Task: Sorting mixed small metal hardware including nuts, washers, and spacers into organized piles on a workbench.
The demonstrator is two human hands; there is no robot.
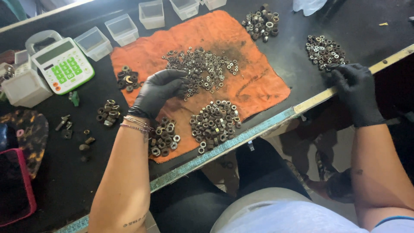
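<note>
1. The left hand (158, 91), in a black glove, rests on the orange cloth (258, 82), its grip curled, fingertips in the large scatter of small nuts (202, 67); whether it pinches one cannot be told.
2. The right hand (355, 92), also gloved, lies at the tabletop (293, 51) edge, fingers loosely bent, touching a nut pile (323, 51).
3. A calculator (63, 65) sits far left.

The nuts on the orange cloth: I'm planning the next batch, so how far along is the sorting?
Done, it seems: separate heaps sit on the cloth, near its front edge and, and on the black table and. In hand: the left hand picks at the spread-out mixed pile; the right hand rests by the table edge. Left: that mixed pile, still large; the clear tubs look empty.
</note>
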